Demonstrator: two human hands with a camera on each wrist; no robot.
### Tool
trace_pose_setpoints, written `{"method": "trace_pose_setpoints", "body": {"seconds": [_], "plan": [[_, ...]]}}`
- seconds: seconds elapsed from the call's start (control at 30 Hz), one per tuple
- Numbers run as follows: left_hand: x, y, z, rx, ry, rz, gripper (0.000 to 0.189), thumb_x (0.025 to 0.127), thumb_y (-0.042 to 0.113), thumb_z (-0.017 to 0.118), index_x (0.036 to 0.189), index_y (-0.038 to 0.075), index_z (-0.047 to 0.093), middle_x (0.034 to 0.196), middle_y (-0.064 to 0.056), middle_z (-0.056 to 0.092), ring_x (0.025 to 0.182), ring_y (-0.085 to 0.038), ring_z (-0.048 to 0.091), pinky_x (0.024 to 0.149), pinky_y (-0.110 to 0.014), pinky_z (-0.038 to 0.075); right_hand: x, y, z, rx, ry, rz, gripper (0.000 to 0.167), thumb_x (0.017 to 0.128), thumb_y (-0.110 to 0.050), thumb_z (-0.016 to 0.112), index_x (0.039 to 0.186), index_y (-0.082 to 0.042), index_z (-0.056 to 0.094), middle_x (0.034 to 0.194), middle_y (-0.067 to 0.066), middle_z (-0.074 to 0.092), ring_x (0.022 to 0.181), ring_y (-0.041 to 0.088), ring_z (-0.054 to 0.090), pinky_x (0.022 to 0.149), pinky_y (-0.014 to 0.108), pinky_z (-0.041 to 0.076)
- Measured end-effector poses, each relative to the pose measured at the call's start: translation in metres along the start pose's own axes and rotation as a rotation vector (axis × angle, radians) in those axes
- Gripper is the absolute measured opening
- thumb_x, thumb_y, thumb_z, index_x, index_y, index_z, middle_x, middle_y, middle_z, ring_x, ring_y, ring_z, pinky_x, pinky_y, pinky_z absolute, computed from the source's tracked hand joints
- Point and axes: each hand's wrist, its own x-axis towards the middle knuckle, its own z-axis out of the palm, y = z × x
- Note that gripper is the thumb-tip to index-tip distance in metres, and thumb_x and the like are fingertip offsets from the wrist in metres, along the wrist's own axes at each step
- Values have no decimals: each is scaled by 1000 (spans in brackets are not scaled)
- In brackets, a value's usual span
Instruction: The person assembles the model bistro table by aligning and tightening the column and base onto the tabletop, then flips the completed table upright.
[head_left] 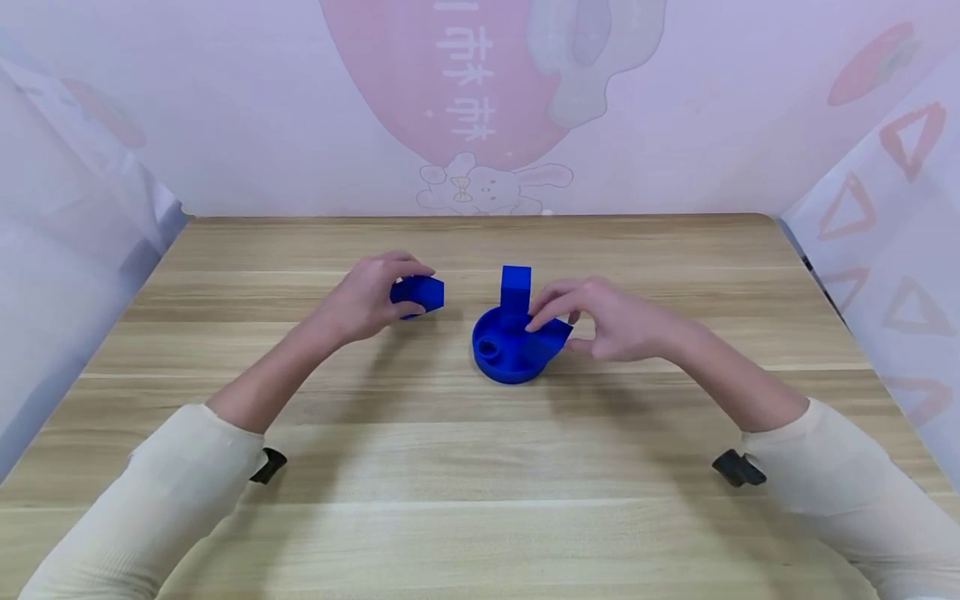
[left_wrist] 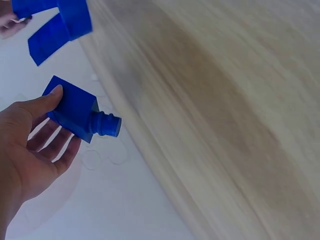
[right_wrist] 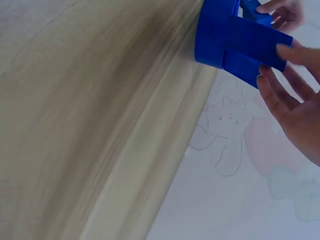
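Note:
My left hand [head_left: 366, 298] holds a blue block [head_left: 422, 293] between thumb and fingers, above the table and left of a round blue base. A ridged round peg [left_wrist: 106, 124] sticks out of this block in the left wrist view. The round blue base [head_left: 510, 377] has a raised rim and a small ring-shaped socket [head_left: 489, 347] inside at its left. A blue block [head_left: 516, 287] stands upright at its back. At the base's right side, my right hand [head_left: 618, 323] pinches another blue block [head_left: 549, 340], which leans out over the rim. Its lower end is hidden.
Everything is over a wooden table [head_left: 480, 467] with a pale printed sheet [head_left: 262, 108] behind it and sheets at both sides. Black objects [head_left: 738, 468] show beside both sleeves.

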Motion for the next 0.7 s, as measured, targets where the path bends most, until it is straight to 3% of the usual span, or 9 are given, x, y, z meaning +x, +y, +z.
{"method": "trace_pose_setpoints", "body": {"seconds": [0.2, 0.4, 0.53, 0.7], "plan": [[-3, 15, -3, -105, 75, 17, 46, 84, -4, 83, 128, -9, 67, 123, -23, 67, 110, -38, 66, 90, -49, 58, -5, 4, 8, 42, 78, 99, 57, 80, -20, 88, 129, 2, 67, 112, 8, 72, 98, 23, 66, 72, 45, 61], [-4, 31, -4, -236, 144, 16, 50, 80, -5, 86, 126, -9, 68, 122, -22, 67, 104, -36, 68, 85, -47, 61, -7, 12, 15, 134, 139, 99, 50, 78, -12, 90, 122, 3, 71, 101, 7, 76, 92, 22, 68, 65, 35, 60], [-5, 40, -3, -325, 150, 11, 49, 81, -5, 86, 126, -8, 69, 121, -22, 67, 103, -36, 69, 87, -50, 60, -7, 18, 14, 213, 162, 80, 49, 76, -6, 92, 120, 4, 73, 102, 9, 77, 93, 24, 68, 64, 33, 60], [-5, 50, 1, -445, 139, 4, 49, 80, -6, 86, 127, -7, 69, 120, -19, 68, 103, -32, 68, 88, -46, 61, -7, 22, 14, 231, 169, 78, 48, 75, -5, 93, 118, 5, 74, 102, 10, 77, 93, 26, 69, 64, 33, 61]]}}
